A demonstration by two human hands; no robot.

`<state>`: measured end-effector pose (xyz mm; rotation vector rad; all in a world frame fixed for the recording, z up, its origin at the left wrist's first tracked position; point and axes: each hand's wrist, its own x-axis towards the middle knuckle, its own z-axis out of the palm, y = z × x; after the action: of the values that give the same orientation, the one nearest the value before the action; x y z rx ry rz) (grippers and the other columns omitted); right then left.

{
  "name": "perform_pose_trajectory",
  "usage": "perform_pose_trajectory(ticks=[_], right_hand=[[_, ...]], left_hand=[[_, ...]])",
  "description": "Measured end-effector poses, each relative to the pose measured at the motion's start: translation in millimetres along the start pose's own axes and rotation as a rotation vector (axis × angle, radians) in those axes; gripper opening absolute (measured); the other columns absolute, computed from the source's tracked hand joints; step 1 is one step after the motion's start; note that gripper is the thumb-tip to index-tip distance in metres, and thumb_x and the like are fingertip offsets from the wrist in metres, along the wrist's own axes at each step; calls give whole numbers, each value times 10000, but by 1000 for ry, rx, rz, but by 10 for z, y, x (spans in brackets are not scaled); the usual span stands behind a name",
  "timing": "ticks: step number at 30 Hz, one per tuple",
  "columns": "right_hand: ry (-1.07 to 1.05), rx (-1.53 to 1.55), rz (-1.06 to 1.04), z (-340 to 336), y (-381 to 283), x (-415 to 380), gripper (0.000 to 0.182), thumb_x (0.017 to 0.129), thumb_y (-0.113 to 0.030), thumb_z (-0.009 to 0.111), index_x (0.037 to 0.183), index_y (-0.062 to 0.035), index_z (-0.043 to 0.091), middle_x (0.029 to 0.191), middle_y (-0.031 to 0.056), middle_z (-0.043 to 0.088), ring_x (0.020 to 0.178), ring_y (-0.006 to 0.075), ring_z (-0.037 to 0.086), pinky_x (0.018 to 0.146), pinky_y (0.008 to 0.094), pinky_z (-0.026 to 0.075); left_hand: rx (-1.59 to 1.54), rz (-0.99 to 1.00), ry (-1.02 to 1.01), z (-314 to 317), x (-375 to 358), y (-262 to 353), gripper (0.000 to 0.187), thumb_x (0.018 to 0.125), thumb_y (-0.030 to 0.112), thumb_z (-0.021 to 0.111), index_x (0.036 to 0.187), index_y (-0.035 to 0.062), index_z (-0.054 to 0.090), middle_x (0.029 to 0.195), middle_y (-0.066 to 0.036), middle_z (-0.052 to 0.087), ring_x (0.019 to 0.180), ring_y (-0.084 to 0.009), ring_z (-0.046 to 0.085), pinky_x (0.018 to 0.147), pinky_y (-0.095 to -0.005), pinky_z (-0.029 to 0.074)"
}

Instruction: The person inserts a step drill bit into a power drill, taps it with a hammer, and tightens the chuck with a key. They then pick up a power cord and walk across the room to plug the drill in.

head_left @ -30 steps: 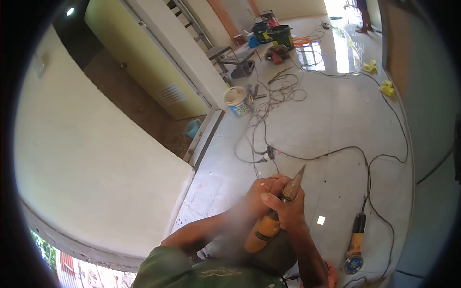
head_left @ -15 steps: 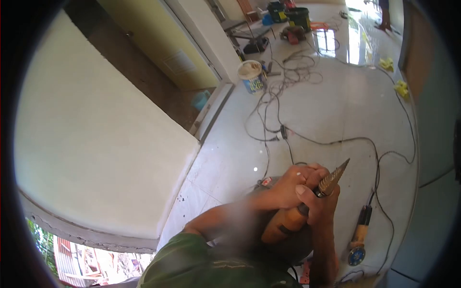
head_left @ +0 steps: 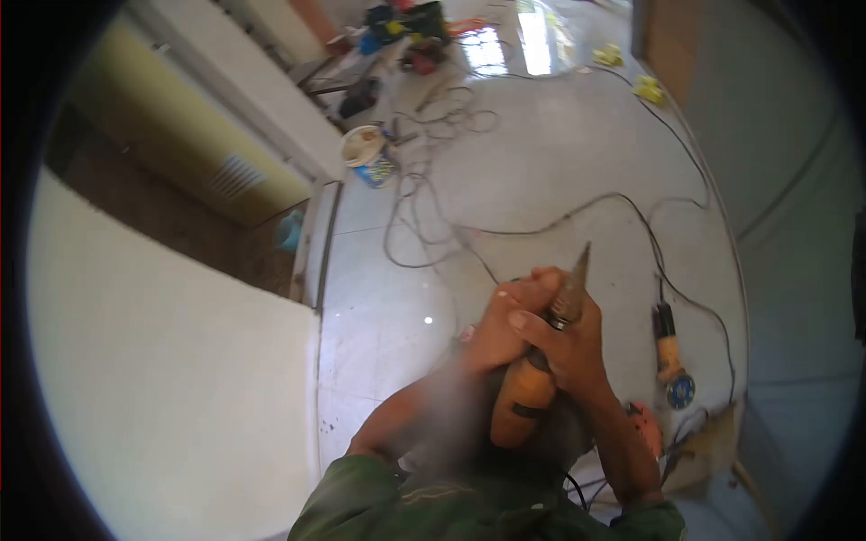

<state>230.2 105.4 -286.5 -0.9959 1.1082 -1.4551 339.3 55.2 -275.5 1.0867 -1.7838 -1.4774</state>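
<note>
Your right hand (head_left: pixel 575 347) wraps the front of the yellow power tool (head_left: pixel 523 403), thumb crossing below its conical bit (head_left: pixel 572 290); your left hand (head_left: pixel 510 320) curls its fingers beside the bit, exact grip unclear; below, an angle grinder (head_left: pixel 670 356) lies on glossy floor tiles (head_left: pixel 532 180); a bucket (head_left: pixel 368 158) stands near the doorway (head_left: pixel 194 194).

green sleeves (head_left: pixel 352 491), green shirt, pale print

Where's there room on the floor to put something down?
The widest bare floor lies between the bucket and the yellow cloths, beyond the long cord. A smaller patch sits between the left hand and the cream wall. It's crowded with tangled cords beside the bucket, and by the grinder.
</note>
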Motion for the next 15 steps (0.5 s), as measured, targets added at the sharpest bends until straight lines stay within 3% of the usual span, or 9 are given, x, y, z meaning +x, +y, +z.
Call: perform_pose_trajectory(ticks=[1,3,5,6,8,11,13,15], right_hand=[[58,19,25,49,-10,-30,452,722,-132,723,1097,11,515,1022,94,583,932,153,558,850,312,458],[184,-61,-31,143,-56,-99,531,738,-109,720,1186,-4,455,1024,74,558,944,141,547,843,296,460],[194,-36,182,222,-63,-230,581,755,-105,718,1231,-13,398,1025,65,536,936,129,543,814,269,467],[197,-23,312,265,-116,-291,594,767,-103,714,1248,-16,375,1025,64,530,932,124,542,796,257,471],[213,-156,224,335,-21,-369,566,796,-122,689,1250,-14,370,1026,61,537,931,121,540,798,260,467],[214,-375,120,443,219,-542,525,839,-150,653,1254,-10,363,1027,56,548,930,118,536,802,264,460],[265,-426,177,516,259,-536,509,859,-192,636,1251,-7,368,1033,53,552,931,116,532,807,268,455],[405,-392,318,572,223,-457,511,872,-259,626,1241,-2,384,1046,49,552,935,116,526,813,273,448]], left_hand=[[56,141,100,20,-51,31,331,941,288,451,866,-9,574,797,-50,598,762,-113,538,652,-287,450],[93,167,124,-41,-91,66,389,957,326,434,801,-15,536,704,-35,548,669,-93,466,579,-293,405],[99,111,-2,-212,-135,-35,422,964,347,422,756,-14,489,619,-61,501,576,-115,428,520,-316,367],[108,200,-58,-297,-84,-57,428,965,350,419,742,-13,465,584,-83,479,536,-139,424,499,-330,352],[125,327,-123,-397,29,-95,396,952,322,427,740,-12,439,557,-116,453,488,-202,430,476,-352,339],[185,434,-171,-444,152,-246,291,902,265,481,806,-10,474,616,-151,472,519,-310,484,489,-381,371],[306,517,-180,-452,177,-351,283,850,275,545,889,-5,555,706,-177,524,612,-369,548,528,-412,428],[241,518,-115,-413,162,-471,256,844,245,557,894,-6,555,697,-175,519,609,-371,547,509,-417,425]])
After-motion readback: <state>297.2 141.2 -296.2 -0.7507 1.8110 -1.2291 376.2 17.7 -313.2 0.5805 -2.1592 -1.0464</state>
